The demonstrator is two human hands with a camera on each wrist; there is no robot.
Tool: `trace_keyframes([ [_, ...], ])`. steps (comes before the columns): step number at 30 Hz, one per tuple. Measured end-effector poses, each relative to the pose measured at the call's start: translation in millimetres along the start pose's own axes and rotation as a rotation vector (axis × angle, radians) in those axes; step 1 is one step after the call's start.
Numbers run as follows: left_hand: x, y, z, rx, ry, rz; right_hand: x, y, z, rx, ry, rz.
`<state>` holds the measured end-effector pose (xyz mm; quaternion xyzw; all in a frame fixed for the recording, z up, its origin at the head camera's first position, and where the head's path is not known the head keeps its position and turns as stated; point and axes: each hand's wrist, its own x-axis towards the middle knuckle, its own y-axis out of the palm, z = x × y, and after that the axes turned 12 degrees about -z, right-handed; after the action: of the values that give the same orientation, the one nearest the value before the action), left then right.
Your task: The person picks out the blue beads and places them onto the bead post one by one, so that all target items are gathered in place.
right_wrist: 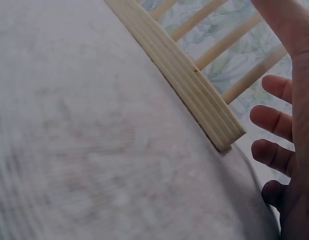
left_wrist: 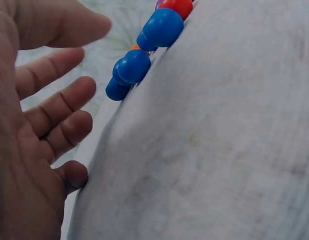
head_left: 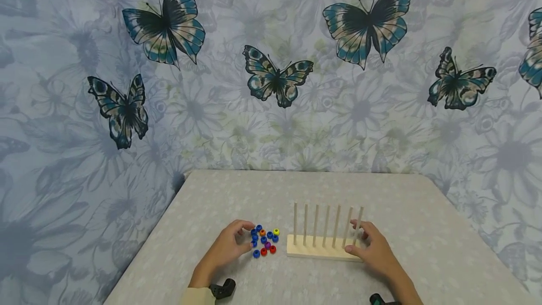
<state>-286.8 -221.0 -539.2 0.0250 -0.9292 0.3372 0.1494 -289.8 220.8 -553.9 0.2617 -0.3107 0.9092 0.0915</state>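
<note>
A loose cluster of round beads lies on the table, with several blue beads (head_left: 256, 253), an orange bead (head_left: 262, 232), a yellow bead (head_left: 276, 232), a purple bead (head_left: 267, 245) and red beads (head_left: 273, 249). My left hand (head_left: 228, 244) rests at the cluster's left side, thumb and fingers apart. Blue beads (left_wrist: 164, 27) sit beyond its fingers in the left wrist view. To the right stands a wooden rack (head_left: 315, 250) with a row of upright pegs. Around its right end is my right hand (head_left: 376, 251), fingers loosely bent; the right wrist view shows a gap between fingers and base (right_wrist: 194, 87).
A pale patterned cloth covers the table (head_left: 254, 192). Behind it rises a floral wall (head_left: 228, 121) with butterfly decorations (head_left: 277, 76). Dark straps (head_left: 223, 289) with devices sit on the wrists.
</note>
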Motion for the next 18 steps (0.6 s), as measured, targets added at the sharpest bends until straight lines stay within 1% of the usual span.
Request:
trace_keyframes([
  [3, 3.3, 5.0, -2.5, 0.003, 0.008, 0.031, 0.5, -8.6, -3.2, 0.015, 0.012, 0.005],
  [5, 4.1, 8.5, -3.3, 0.008, 0.011, 0.046, -0.8, -14.0, -4.7, 0.033, 0.038, 0.031],
  [8, 4.8, 11.3, -2.8, 0.011, 0.015, 0.066, -2.0, -17.9, -6.3, 0.063, 0.116, 0.086],
  [10, 4.9, 10.5, -0.8, 0.024, 0.019, 0.071, -1.8, -16.3, -6.9, 0.072, 0.173, 0.137],
  [13, 3.7, 6.2, 4.2, 0.051, 0.018, 0.062, -0.2, -9.0, -7.6, 0.037, 0.216, 0.204],
  [15, 2.7, 3.5, 7.3, 0.070, 0.017, 0.054, 1.2, -4.7, -7.6, 0.007, 0.219, 0.234],
  [18, 2.5, 3.2, 9.5, 0.070, 0.012, 0.062, 3.1, -3.4, -7.0, -0.034, 0.214, 0.232],
])
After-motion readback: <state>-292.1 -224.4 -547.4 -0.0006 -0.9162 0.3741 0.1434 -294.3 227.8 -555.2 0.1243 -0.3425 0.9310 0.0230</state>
